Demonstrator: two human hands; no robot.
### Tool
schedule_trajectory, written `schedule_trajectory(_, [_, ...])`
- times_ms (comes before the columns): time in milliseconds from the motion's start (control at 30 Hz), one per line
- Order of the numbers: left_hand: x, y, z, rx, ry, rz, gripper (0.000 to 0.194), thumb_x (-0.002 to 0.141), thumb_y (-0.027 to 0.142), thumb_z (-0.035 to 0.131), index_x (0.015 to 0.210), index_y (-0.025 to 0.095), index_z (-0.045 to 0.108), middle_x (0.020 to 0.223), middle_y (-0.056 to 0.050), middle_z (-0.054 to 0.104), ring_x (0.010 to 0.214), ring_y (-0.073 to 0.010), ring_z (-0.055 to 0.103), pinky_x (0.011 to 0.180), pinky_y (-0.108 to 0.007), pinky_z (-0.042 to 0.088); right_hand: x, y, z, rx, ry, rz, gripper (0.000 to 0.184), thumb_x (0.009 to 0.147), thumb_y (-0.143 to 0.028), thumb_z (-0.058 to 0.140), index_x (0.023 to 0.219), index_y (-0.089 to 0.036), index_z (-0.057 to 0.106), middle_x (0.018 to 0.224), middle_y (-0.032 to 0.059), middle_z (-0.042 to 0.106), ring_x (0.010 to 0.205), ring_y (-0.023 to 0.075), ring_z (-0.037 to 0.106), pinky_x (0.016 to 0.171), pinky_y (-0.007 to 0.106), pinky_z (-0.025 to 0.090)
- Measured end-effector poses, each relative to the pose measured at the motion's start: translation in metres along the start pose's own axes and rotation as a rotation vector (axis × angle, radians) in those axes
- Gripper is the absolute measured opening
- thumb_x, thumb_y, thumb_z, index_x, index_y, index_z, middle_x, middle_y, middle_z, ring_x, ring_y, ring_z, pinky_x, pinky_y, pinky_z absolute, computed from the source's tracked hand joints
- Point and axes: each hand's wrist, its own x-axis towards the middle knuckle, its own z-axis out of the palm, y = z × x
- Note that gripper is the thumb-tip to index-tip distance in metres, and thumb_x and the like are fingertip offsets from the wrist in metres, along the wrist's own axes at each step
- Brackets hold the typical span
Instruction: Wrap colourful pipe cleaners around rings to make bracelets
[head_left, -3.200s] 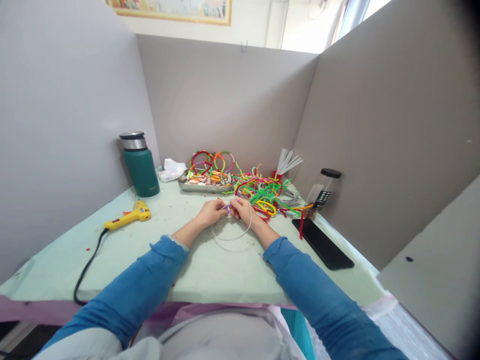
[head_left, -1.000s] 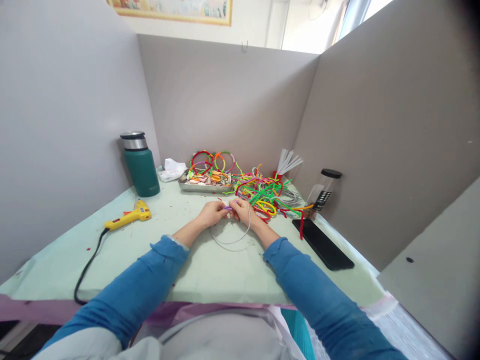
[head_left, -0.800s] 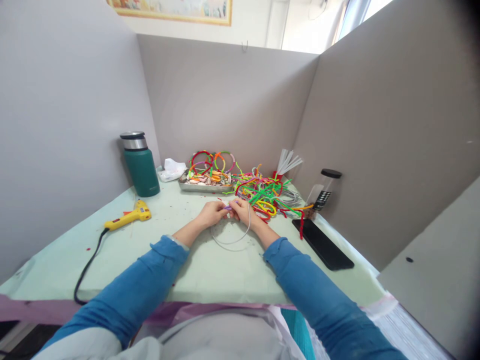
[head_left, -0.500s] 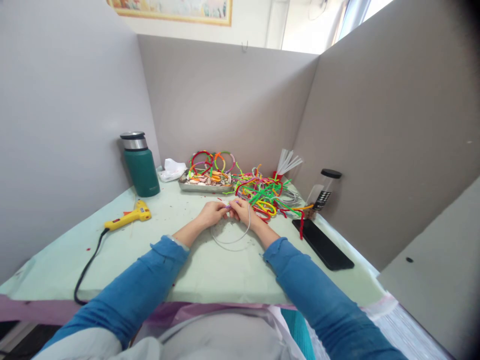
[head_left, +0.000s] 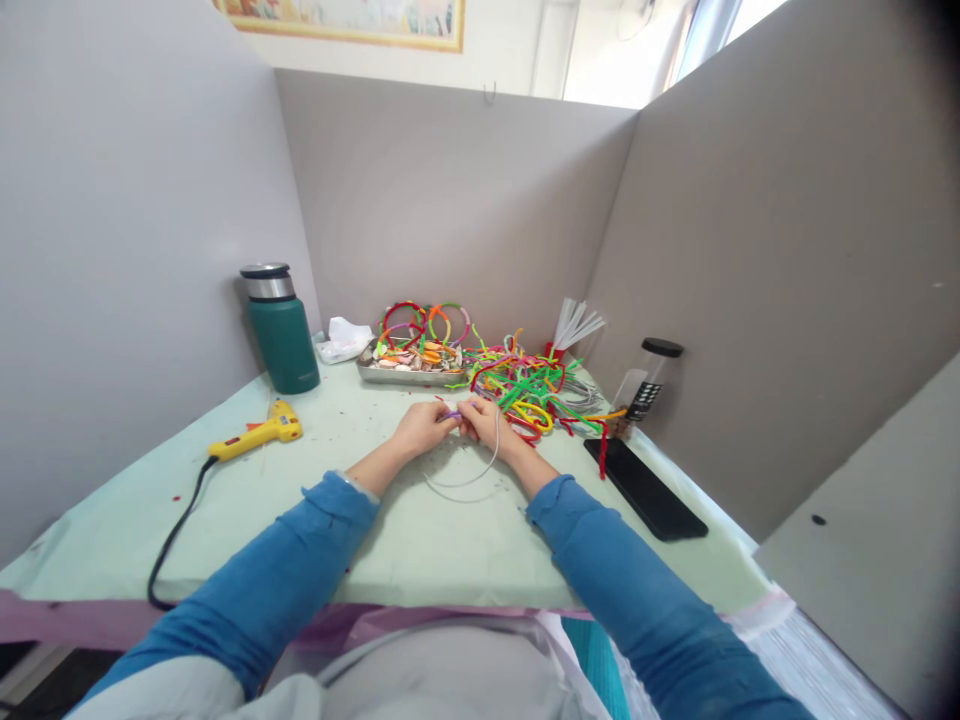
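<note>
My left hand [head_left: 424, 430] and my right hand [head_left: 484, 421] meet above the middle of the table, fingers pinched together. Between their fingertips runs a short purple pipe cleaner [head_left: 450, 415], partly hidden by the fingers. A thin grey wire [head_left: 493, 460] comes out of my right hand and curves down and left in an open loop. Its free end lies below my left hand. Whether my left fingers also grip the wire cannot be made out.
A yellow glue gun [head_left: 259, 436] and green bottle [head_left: 281, 330] stand left. Behind are a metal tray [head_left: 412, 377] of small pieces, colourful rings [head_left: 405, 305] and tangled pipe cleaners [head_left: 525, 385]. To the right are a black phone-like slab [head_left: 649, 490] and a clear bottle [head_left: 651, 385].
The wire's left part has dropped away from my left hand, so its loop now hangs open. More of the purple pipe cleaner shows between my fingers. Both hands stay nearly in place.
</note>
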Motion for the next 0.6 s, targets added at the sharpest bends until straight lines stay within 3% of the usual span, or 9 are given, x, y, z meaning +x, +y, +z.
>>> schedule_trajectory(300, [-0.0010,0.0063,-0.0031,0.044,-0.010,0.032,0.038,0.083,0.034,0.036,0.065,0.016,0.063,0.061,-0.005,0.062,0.059,-0.0141,0.052,0.057,-0.024,0.032,-0.0014,-0.0052,0.0003,0.010,-0.004,0.010,0.028,0.081,-0.040,0.046,0.067,-0.016,0.048,0.050,-0.0026,0.053,0.038,0.0068,0.039,0.039,0.020,0.030])
schedule_trajectory(600, [0.0010,0.0051,-0.0042,-0.083,-0.070,-0.014,0.025,0.073,0.017,0.038,0.066,0.016,0.062,0.066,-0.002,0.064,0.059,-0.0133,0.053,0.057,-0.023,0.036,-0.0009,-0.0016,0.0006,-0.002,0.007,0.020,0.030,0.081,-0.044,0.047,0.069,-0.016,0.050,0.050,-0.0023,0.054,0.038,0.0065,0.039,0.038,0.019,0.029])
